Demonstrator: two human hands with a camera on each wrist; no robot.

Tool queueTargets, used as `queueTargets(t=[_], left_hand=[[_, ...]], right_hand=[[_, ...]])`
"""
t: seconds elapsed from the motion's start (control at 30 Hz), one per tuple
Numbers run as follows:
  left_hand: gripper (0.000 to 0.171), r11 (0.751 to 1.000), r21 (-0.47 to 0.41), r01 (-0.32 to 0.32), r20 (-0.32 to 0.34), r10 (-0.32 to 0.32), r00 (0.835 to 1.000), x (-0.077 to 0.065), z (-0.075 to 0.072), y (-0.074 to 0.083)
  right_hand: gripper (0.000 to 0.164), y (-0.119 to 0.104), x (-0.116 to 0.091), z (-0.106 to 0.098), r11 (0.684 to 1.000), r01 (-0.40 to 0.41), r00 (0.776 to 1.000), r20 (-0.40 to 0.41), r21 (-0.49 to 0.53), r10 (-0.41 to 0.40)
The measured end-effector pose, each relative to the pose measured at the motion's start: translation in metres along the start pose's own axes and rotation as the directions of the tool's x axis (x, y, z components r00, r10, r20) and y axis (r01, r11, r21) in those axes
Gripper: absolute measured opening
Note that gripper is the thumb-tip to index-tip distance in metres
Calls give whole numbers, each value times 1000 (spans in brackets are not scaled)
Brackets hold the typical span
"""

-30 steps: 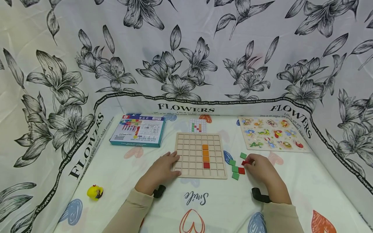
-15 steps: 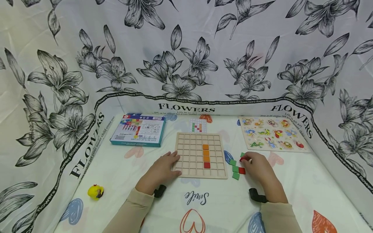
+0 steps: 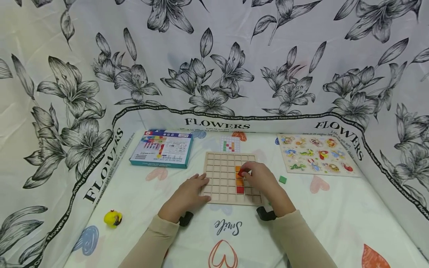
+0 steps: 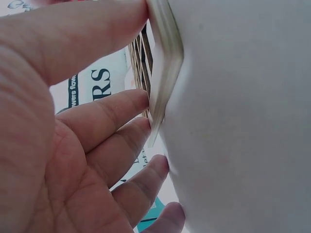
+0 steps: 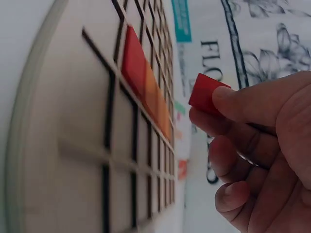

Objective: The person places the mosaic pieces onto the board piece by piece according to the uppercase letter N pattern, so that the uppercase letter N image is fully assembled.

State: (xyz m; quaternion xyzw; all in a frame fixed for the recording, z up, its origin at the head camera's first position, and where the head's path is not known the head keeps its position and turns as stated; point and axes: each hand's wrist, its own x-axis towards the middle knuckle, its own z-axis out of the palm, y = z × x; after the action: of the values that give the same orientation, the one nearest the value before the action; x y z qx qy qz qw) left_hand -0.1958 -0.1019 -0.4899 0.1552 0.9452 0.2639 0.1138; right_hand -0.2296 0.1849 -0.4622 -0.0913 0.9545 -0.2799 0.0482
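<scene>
In the head view a wooden grid board [image 3: 218, 167] lies mid-table. One of its columns holds orange tiles [image 3: 240, 182] with a red tile [image 3: 240, 190] at the near end. My right hand [image 3: 266, 184] is over the board's right half, pinching a second red tile [image 5: 206, 92] between thumb and index finger. In the right wrist view that tile is held up clear of the grid. At the board's left edge rests my left hand [image 3: 187, 193], thumb and fingertips touching the rim in the left wrist view, fingers loosely extended.
Behind the board lies a small pattern card [image 3: 230, 144]. A green tile [image 3: 283, 179] sits to the right; my right arm hides most other loose tiles. A teal-edged box [image 3: 161, 149] is back left, an insect-picture puzzle [image 3: 318, 156] back right, a yellow toy duck [image 3: 112, 219] front left.
My right hand has carried the red tile left from the loose tiles to above the board. The left hand has stayed on the board's edge. The view has shifted slightly.
</scene>
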Motion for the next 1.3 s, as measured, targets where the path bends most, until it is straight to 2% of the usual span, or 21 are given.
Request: queueTargets(t=[0.17, 0.33, 0.7, 1.03, 1.3], left_hand=[[71, 1000, -1, 15, 4, -15, 1000, 0, 0, 4], [70, 1000, -5, 20, 1, -20, 1000, -1, -1, 7], [71, 1000, 2, 18, -5, -18, 1000, 0, -1, 4], [71, 1000, -1, 27, 5, -27, 1000, -1, -1, 3], [70, 1000, -2, 27, 6, -27, 1000, -1, -1, 3]], right_hand=[[8, -15, 16, 18, 997, 53, 997, 60, -60, -49], [9, -23, 20, 24, 988, 84, 995, 57, -131, -77], [8, -25, 20, 27, 985, 105, 994, 49, -137, -99], [10, -23, 16, 27, 997, 51, 993, 111, -60, -44], [13, -27, 10, 27, 991, 85, 992, 102, -106, -74]])
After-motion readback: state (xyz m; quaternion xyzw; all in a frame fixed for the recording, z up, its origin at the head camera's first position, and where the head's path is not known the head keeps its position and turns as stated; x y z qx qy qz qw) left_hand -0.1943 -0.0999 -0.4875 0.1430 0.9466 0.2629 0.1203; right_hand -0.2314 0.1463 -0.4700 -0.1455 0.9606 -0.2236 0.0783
